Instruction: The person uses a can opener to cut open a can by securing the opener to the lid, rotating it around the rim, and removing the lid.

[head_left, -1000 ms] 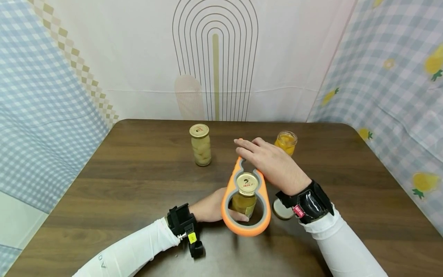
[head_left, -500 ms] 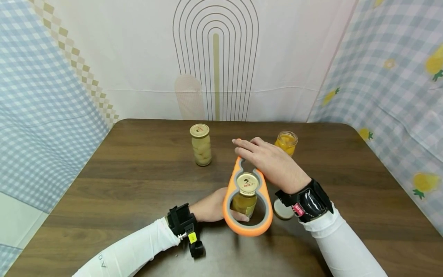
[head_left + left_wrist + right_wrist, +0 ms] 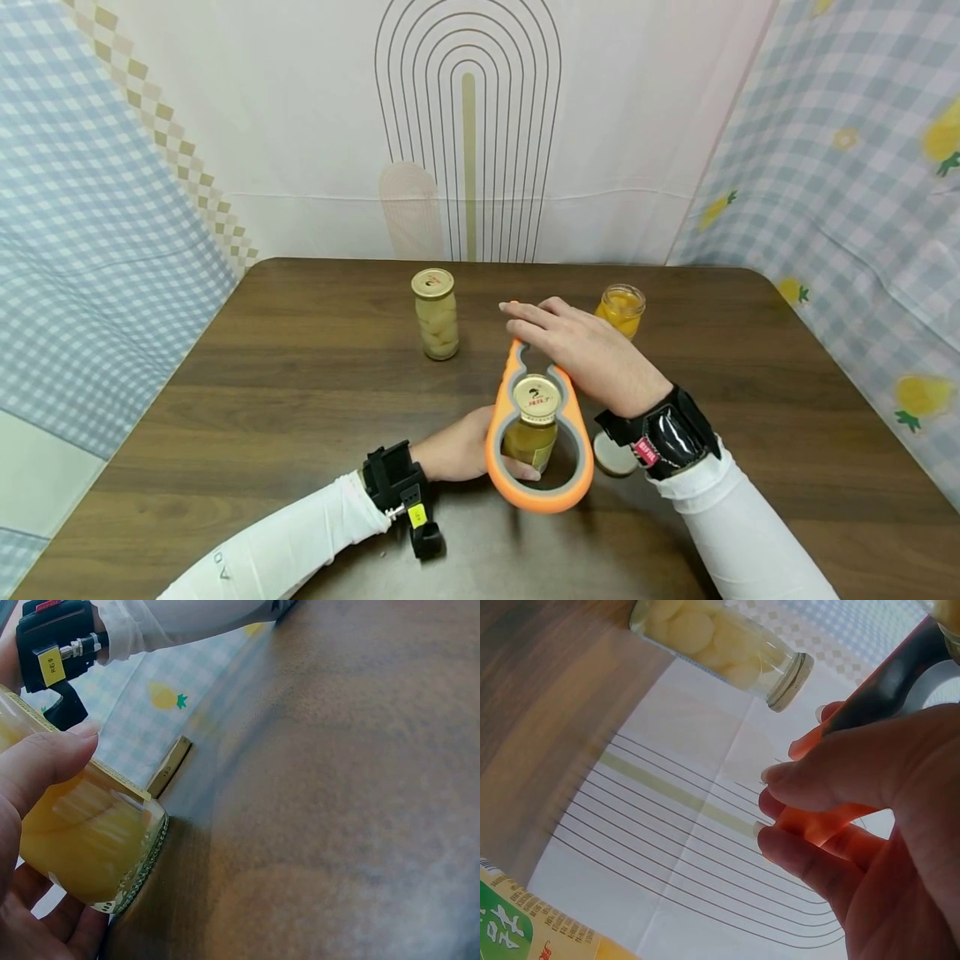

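Holding a yellow-filled, gold-lidded glass jar, the left hand curls round its body; the right hand grips an orange-and-grey plastic opener, seemingly looped round its lid. Beyond-right of this jar, an orange-filled glass jar looks done, uncapped; a loose pale round lid lies just right. Apparently remaining: this lid, and the tall capped glass jar of pale pieces beyond-left.

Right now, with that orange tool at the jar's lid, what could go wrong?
The orange tool could slip at the lid, and the right grip might knock the open jar beyond it. The held jar, being smooth glass, might also twist in the left grip.
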Demonstrator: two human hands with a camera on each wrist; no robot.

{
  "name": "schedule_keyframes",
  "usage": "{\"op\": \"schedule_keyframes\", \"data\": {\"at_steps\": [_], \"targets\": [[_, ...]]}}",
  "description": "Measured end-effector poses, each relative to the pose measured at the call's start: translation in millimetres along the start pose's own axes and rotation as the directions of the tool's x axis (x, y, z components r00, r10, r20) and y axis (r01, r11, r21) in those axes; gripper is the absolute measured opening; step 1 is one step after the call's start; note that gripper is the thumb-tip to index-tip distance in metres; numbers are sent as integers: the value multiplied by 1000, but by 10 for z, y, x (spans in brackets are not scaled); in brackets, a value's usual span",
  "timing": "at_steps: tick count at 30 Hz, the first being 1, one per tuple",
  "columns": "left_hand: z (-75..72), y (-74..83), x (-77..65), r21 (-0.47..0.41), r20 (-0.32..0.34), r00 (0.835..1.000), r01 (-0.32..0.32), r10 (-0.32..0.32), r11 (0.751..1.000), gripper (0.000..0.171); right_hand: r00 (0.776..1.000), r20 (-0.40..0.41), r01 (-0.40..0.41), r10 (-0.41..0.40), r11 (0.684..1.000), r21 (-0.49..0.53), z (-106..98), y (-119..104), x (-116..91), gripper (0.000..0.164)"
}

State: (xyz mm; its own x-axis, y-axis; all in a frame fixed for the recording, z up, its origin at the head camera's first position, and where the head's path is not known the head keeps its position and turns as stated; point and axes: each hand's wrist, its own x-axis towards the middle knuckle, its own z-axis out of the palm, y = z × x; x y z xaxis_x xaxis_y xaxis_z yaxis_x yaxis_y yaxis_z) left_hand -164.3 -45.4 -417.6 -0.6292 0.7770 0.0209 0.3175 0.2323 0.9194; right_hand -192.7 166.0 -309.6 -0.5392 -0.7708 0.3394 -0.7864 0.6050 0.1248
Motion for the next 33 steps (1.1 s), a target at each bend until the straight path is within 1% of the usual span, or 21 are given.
{"op": "schedule_keyframes", "data": {"at_steps": [5,10,17,25,33], "targets": [[3,2,2,0,-2,1000,7,-7,1000,51,1000,9,-2,2,1000,-1,3,3,6,41],[7,-4,9,8,-5,1000,17,-17,1000,51,1000,7,2,-2,1000,0,-4,9,7,39],[12,-10,22,51,-21,1000,-4,5,999,50,1000,-20,19,-19,1000,-10,-4,18,4,39],[10,-8,22,51,-21,1000,-9,10,999,50,999,-24,27,-28,999,-25,4,24,11,39],[1,-1,17,55,-19,1000,15,-14,998,50,1000,-8,16,-16,1000,-10,2,23,-1,44]]}}
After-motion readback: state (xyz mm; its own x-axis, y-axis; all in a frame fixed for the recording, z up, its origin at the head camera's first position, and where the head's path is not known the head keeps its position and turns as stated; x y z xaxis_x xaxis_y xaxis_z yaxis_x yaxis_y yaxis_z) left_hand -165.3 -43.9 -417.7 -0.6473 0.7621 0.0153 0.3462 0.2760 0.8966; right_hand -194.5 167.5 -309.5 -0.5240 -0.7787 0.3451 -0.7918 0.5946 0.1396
